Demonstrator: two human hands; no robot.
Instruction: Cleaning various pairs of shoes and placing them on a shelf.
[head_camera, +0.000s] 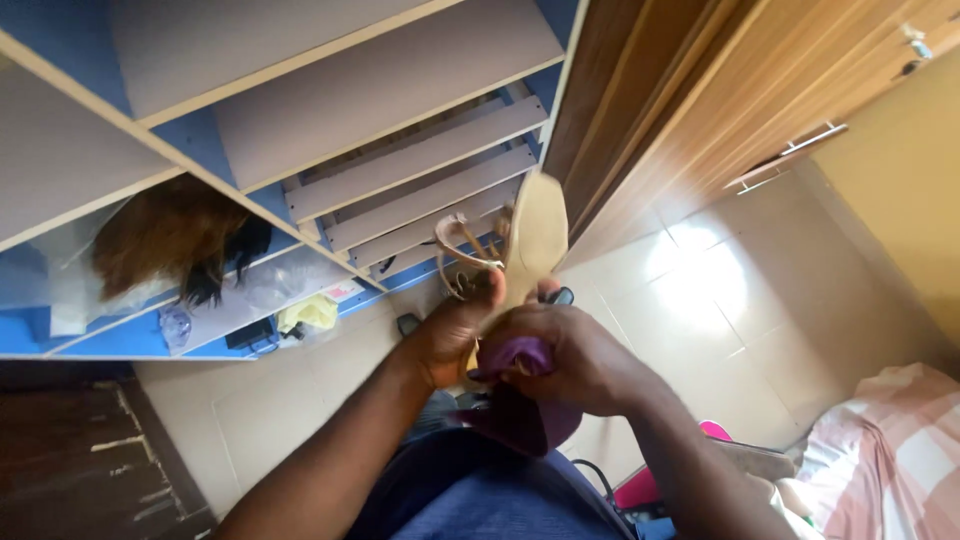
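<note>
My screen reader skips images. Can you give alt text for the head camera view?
Seen from above, the left hand holds a beige strappy sandal sole-up while the right hand presses a purple cloth against it. Behind stand blue shelves holding a brown wig.

Beige sandal (533, 240), purple cloth (520, 405), blue shelf unit (150, 335), pink-checked bedding (890, 460)

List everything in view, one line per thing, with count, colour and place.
Sandal: one, beige with straps, held up at centre.
Cloth: one, purple, against the sandal's lower end.
Shelves: one unit, blue with pale boards, upper left.
Wig: one, brown and black, on a left shelf.
Wardrobe: one, brown wood, upper right.
Floor: pale tiles, centre right.
Bedding: pink checked, lower right.
Left hand: holds the sandal.
Right hand: grips the cloth.
</note>
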